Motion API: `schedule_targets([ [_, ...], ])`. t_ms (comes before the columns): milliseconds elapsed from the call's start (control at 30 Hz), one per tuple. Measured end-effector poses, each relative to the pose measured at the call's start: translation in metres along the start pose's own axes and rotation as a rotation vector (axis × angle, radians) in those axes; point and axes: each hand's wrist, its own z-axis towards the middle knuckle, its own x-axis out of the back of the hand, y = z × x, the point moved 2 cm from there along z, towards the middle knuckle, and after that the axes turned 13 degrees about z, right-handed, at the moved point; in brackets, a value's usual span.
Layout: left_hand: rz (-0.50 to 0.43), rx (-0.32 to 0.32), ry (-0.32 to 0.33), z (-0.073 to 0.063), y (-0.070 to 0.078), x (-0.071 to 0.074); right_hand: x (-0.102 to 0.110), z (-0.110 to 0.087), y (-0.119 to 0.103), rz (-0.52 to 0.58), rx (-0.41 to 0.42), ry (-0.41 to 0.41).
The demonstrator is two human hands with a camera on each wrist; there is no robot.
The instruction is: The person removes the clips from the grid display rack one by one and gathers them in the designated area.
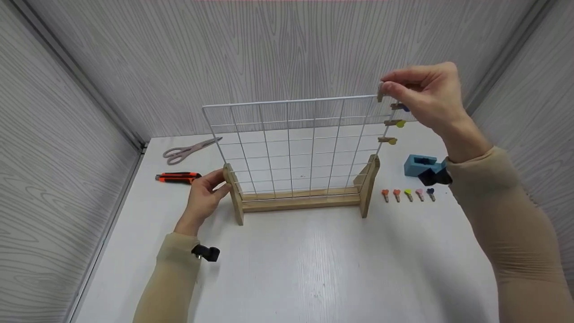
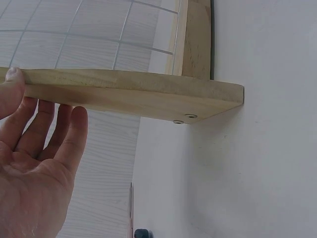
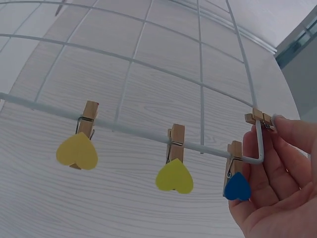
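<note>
A white wire grid (image 1: 287,102) stands upright in a wooden stand (image 1: 300,206) on the table. My left hand (image 1: 204,199) holds the stand's left side piece (image 2: 124,89), thumb on one face and fingers on the other. At the grid's top right corner, my right hand (image 1: 426,92) pinches a small wooden clothespin (image 3: 257,117), which sits across the top wire. Below that corner, three clothespins grip the right side wire: one with a blue heart (image 3: 237,186), two with yellow hearts (image 3: 174,176). The held clothespin's outer end is hidden by my fingers.
Several heart clothespins (image 1: 408,194) lie in a row right of the stand. Behind them is a blue block (image 1: 417,167) with a hollow top. Scissors (image 1: 179,154) and an orange-black utility knife (image 1: 178,177) lie at the left. Grey wood-grain panels (image 1: 269,45) enclose the table.
</note>
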Motion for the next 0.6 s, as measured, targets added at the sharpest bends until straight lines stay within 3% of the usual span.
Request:
schedule_targets([
  [233,0.017,0.005,-0.011,0.0,0.0,0.0,0.002,0.002,0.0,0.068,0.086,0.039],
  [367,0.016,-0.001,-0.002,0.0,0.0,0.0,0.007,0.002,-0.002,0.174,0.127,0.085],
  [600,-0.019,-0.007,0.026,0.002,-0.002,-0.001,0.021,-0.013,-0.003,0.344,0.101,0.104],
])
